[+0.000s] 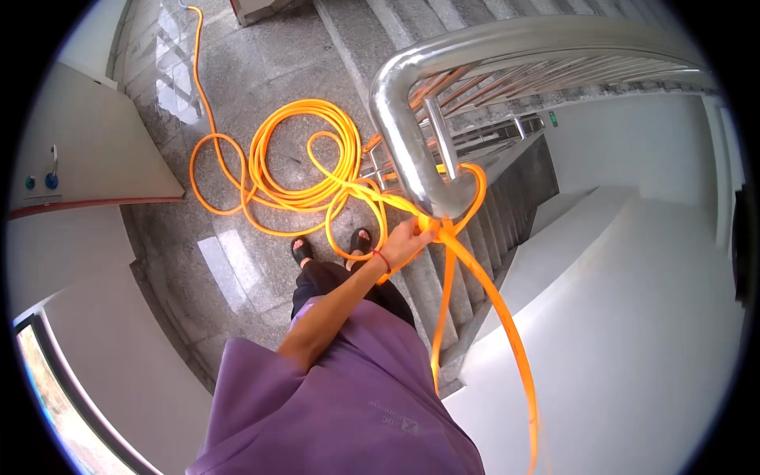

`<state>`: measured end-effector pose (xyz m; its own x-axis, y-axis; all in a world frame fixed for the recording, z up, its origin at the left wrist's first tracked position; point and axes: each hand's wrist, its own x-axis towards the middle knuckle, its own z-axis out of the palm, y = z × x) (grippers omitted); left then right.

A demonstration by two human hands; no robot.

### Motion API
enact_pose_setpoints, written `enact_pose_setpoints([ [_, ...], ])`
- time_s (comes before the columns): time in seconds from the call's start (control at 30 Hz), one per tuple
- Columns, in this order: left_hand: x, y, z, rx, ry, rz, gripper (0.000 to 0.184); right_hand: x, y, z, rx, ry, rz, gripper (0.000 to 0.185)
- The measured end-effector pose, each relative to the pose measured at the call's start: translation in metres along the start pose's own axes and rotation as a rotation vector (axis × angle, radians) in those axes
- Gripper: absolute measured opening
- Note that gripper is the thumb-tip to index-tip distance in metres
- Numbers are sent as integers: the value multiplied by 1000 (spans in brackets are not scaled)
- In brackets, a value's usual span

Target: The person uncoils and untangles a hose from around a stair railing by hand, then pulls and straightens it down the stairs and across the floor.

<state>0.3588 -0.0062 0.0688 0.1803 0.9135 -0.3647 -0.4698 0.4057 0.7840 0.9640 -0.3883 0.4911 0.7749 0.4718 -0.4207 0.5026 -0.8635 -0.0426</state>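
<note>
My left hand (pixel 405 244), with a red string at the wrist, reaches across my body to the lower end of the steel handrail (pixel 396 119). Its fingers are closed on an orange hose (pixel 504 309), right where several strands cross and loop around the rail. One strand runs down from there past the stair edge, and a second, thinner-looking length hangs beside it. On the landing floor to the left lies the rest of the hose in a round coil with loose loops, one touching the area by my feet. My right hand does not show.
Stone stairs (pixel 483 229) descend beyond the rail, and more steps (pixel 356 39) rise at the top. A white cabinet door (pixel 95 134) stands at the left. A white wall (pixel 617 332) slopes along the right. My sandalled feet (pixel 302 250) are beside the coil.
</note>
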Motion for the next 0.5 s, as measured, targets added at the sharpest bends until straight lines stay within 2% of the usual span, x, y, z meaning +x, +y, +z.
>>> enact_pose_setpoints([
  [0.07,-7,2,1,74,42,-12,36,104,-57,113,146,28,-331,41],
  [0.1,-11,8,3,173,85,2,38,105,-175,186,143,46,-496,44],
  [0.13,-16,18,4,272,132,18,39,59,-308,240,212,-75,-668,42],
  [0.17,-23,32,6,279,129,-53,43,53,-381,299,427,-195,-881,43],
  [0.2,-23,26,5,274,158,-49,43,40,-450,334,427,-393,-1042,49],
  [0.23,-21,15,4,336,175,35,40,32,-505,362,343,-640,-1119,51],
  [0.27,-17,7,3,401,192,118,37,10,-557,380,245,-827,-1293,50],
  [0.33,-18,14,-6,409,208,140,40,-6,-593,416,71,-916,-1129,41],
  [0.37,-22,30,-8,338,203,102,40,-15,-590,419,80,-917,-1133,41],
  [0.4,-26,45,-7,261,192,63,40,-23,-582,416,169,-877,-985,37],
  [0.43,-30,53,-4,210,146,23,42,-30,-568,407,259,-832,-829,36],
  [0.5,-27,39,-10,149,102,-23,42,-60,-535,354,294,-792,-727,33],
])
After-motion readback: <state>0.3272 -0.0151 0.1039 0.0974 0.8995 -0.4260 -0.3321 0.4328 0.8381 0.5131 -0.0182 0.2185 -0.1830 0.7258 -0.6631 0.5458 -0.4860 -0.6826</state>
